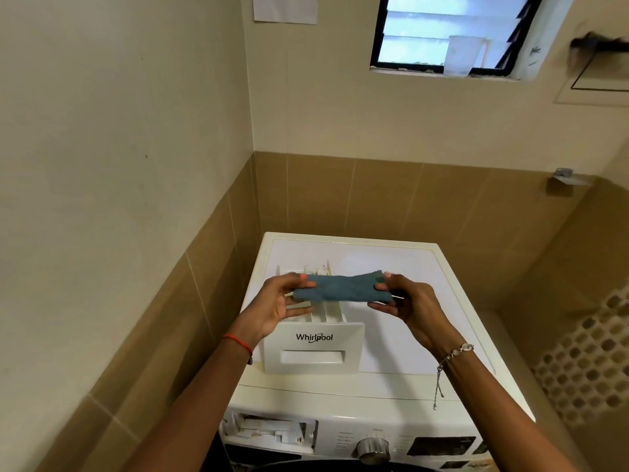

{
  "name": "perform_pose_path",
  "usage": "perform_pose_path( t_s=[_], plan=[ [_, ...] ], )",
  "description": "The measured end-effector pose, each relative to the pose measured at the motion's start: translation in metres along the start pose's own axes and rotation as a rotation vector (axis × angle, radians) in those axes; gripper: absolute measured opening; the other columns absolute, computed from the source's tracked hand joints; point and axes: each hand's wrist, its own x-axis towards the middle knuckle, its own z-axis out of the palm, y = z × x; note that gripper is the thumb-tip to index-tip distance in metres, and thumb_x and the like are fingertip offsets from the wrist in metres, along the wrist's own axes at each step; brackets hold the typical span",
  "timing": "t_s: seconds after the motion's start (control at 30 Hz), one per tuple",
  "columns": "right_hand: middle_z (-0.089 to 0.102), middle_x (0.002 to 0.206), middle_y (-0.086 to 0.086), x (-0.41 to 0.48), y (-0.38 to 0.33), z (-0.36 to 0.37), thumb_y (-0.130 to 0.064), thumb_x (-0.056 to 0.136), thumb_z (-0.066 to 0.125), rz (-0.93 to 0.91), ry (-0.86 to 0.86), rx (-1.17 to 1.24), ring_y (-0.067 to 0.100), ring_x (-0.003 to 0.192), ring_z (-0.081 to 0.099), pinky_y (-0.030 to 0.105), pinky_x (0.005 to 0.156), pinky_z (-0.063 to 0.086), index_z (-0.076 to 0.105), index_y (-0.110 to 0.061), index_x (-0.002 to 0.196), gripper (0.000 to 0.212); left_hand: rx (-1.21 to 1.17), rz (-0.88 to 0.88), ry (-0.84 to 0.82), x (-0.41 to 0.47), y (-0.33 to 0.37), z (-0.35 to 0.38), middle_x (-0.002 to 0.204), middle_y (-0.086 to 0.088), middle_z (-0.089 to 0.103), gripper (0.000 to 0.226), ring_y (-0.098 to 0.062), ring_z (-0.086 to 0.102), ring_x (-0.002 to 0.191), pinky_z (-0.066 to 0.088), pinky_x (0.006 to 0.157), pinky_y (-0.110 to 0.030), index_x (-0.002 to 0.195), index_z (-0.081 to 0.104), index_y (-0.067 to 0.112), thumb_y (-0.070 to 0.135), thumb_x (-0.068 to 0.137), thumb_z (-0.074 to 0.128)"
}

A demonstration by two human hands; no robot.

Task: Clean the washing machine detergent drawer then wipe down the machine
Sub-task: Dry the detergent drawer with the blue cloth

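Note:
A white detergent drawer (pixel 315 349) marked Whirlpool lies on top of the white washing machine (pixel 408 379), its front facing me. Above the drawer, a blue-grey cloth (pixel 343 288) is stretched flat between both hands. My left hand (pixel 279 306) pinches the cloth's left end and my right hand (pixel 405 301) pinches its right end. The empty drawer slot (pixel 269 432) is open on the machine's front, left of the round control knob (pixel 372 447).
The machine stands in a corner, with a tiled wall close on the left and behind. A window is high on the back wall. A patterned honeycomb surface (pixel 592 362) lies to the right of the machine.

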Motion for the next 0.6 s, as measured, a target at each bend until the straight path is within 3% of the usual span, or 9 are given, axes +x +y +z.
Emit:
perform_pose_path(
  t_s=[0.07,0.17,0.27,0.37,0.5,0.6],
  plan=[
    [0.066,0.087,0.021,0.001,0.002,0.001,-0.007,0.084,0.063,-0.025,0.052,-0.070,0.032,0.080,0.066,0.033,0.063,0.060,0.065,0.009,0.084,0.016,-0.124,0.003,0.023,0.002,0.001,0.003,0.092,-0.012,0.068,0.010,-0.026,0.064,0.091,0.053,0.084,-0.042,0.094,0.063,0.010,0.016,0.088,0.056],
    [0.067,0.087,0.018,0.001,0.006,0.003,0.000,0.080,0.066,-0.041,0.047,-0.054,0.031,0.081,0.067,0.036,0.065,0.060,0.056,-0.006,0.090,0.016,-0.105,0.057,0.064,0.004,-0.001,0.011,0.108,-0.018,0.064,0.011,-0.030,0.063,0.102,0.057,0.077,-0.036,0.096,0.065,0.004,0.007,0.086,0.061],
    [0.067,0.090,0.016,0.001,0.006,0.003,0.010,0.078,0.064,-0.021,0.022,-0.014,0.031,0.083,0.067,0.035,0.067,0.060,0.052,-0.012,0.102,0.034,0.005,0.116,0.052,0.004,-0.002,0.020,0.117,-0.015,0.058,0.028,-0.031,0.058,0.110,0.053,0.086,-0.036,0.113,0.059,0.008,0.000,0.086,0.058],
    [0.066,0.100,0.013,0.002,0.009,-0.003,0.013,0.077,0.062,0.013,0.011,0.029,0.029,0.090,0.066,0.033,0.074,0.059,0.057,-0.007,0.115,0.044,0.048,0.120,-0.028,0.005,-0.005,0.019,0.112,-0.007,0.058,0.050,-0.028,0.056,0.111,0.048,0.094,-0.041,0.131,0.048,0.017,-0.005,0.087,0.055],
    [0.063,0.108,0.014,-0.002,0.011,-0.011,0.017,0.077,0.059,0.022,0.002,0.014,0.027,0.094,0.065,0.032,0.076,0.058,0.059,-0.004,0.116,0.044,0.067,0.081,-0.119,0.008,-0.011,0.017,0.118,-0.006,0.059,0.052,-0.026,0.058,0.110,0.054,0.085,-0.034,0.122,0.054,0.028,-0.009,0.084,0.056],
    [0.065,0.102,0.011,-0.010,0.012,-0.020,0.020,0.077,0.057,0.024,-0.030,0.011,0.029,0.093,0.065,0.034,0.077,0.058,0.061,-0.010,0.112,0.046,0.056,0.064,-0.147,0.009,-0.014,0.020,0.125,-0.010,0.056,0.051,-0.029,0.055,0.117,0.055,0.083,-0.033,0.113,0.060,0.024,-0.015,0.079,0.059]
  ],
)
